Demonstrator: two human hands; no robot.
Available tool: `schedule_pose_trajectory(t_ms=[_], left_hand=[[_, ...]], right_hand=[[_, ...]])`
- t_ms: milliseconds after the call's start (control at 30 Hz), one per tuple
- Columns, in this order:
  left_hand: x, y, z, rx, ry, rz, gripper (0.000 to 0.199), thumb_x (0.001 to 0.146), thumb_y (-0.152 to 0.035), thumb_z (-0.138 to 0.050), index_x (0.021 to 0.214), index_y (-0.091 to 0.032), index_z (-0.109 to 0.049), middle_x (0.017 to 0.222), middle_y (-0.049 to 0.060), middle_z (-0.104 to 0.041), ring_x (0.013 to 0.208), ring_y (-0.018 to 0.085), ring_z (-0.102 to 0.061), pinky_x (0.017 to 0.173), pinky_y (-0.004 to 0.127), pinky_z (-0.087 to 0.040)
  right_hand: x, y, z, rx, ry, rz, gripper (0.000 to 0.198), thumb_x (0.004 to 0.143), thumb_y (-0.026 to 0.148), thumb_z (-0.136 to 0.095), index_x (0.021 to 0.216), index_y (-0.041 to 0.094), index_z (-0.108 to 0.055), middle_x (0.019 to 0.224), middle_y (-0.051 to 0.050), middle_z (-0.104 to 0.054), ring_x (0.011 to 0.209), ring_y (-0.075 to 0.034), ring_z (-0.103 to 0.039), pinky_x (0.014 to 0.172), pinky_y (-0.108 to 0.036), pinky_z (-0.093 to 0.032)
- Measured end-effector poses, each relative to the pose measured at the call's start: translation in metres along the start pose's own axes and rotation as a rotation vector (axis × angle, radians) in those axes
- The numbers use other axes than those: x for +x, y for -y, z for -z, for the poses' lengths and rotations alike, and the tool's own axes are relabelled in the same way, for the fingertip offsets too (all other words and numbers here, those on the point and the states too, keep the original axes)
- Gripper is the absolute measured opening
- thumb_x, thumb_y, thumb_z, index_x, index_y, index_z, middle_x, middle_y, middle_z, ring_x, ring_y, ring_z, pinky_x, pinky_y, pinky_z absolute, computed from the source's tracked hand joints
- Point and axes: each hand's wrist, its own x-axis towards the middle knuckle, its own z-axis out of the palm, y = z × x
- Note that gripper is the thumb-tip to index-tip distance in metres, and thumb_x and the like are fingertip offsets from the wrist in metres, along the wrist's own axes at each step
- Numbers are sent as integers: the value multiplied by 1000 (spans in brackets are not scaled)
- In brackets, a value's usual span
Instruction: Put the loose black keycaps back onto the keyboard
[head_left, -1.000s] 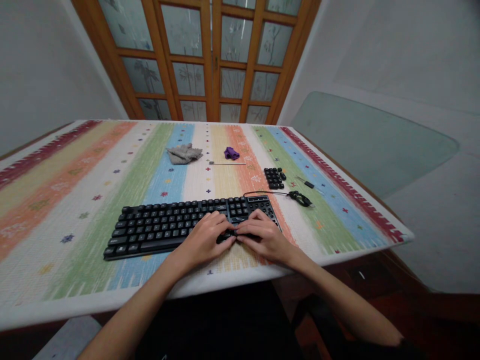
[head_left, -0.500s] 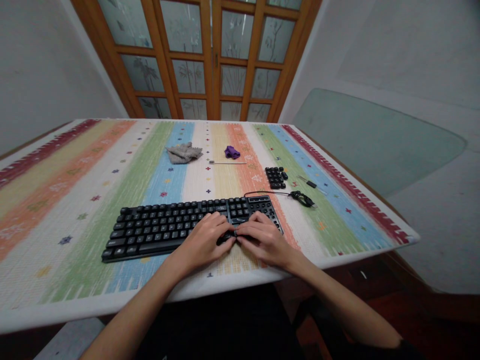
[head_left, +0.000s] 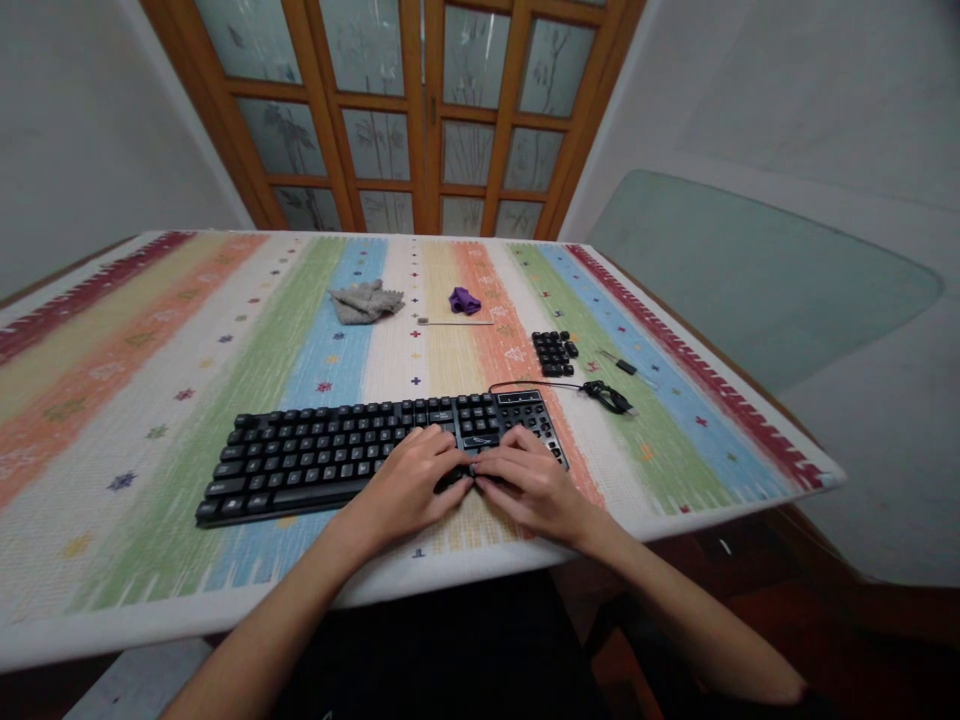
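Note:
A black keyboard (head_left: 315, 465) lies near the table's front edge, and its number pad at the right end shows bare switches without keycaps. Over its front right part, my left hand (head_left: 416, 475) and my right hand (head_left: 529, 480) meet with fingertips together. Both are closed in a pinch around a small dark thing, mostly hidden by the fingers, that I cannot make out. The lower arrow-key area is covered by the hands. Beyond the keyboard to the right, several loose keycaps (head_left: 553, 353) sit in a block of rows.
A coiled black cable (head_left: 606, 397) rests right of the keyboard. Near it lies a small tool with a black handle (head_left: 626, 367). Farther back are a grey cloth (head_left: 366, 302), a purple cloth (head_left: 465, 300) and a thin brush (head_left: 454, 322). A striped cloth (head_left: 180, 450) covers the table.
The view has shifted slightly. Both hands stay at the same spot on the keyboard, fingertips still together; no other thing has visibly moved.

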Motion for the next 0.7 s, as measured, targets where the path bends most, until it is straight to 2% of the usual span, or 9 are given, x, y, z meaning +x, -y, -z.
schedule_pose_trajectory(t_ms=[133, 267, 400, 700], left_hand=[[0, -1, 0, 34, -10, 3, 16, 95, -27, -56, 102, -18, -67, 87, 5, -60, 83, 21, -52, 74, 34, -39], [0, -2, -1, 25, -12, 1, 14, 95, -26, -55, 99, -17, -65, 89, 5, -60, 86, 21, -52, 77, 35, -40], [2, -3, -1, 11, 1, 18, 12, 94, -25, -56, 99, -18, -65, 90, 5, -61, 88, 22, -53, 77, 35, -40], [3, -5, 1, 43, 45, 30, 15, 94, -25, -54, 99, -19, -67, 90, 5, -62, 88, 22, -53, 78, 37, -42]], right_hand=[[0, 2, 2, -48, 3, 6, 13, 92, 16, -60, 96, 19, -72, 101, -7, -73, 88, -21, -54, 82, -39, -48], [-3, 3, 2, -116, 4, -21, 12, 90, 16, -60, 85, 17, -71, 110, -13, -64, 99, -25, -51, 86, -42, -49], [-6, 5, 2, -133, 21, -38, 11, 87, 16, -60, 90, 16, -71, 115, -15, -57, 104, -27, -49, 89, -45, -49], [-10, 9, -3, -220, 44, -76, 13, 83, 17, -63, 92, 21, -71, 118, -13, -55, 109, -30, -46, 91, -50, -44]])
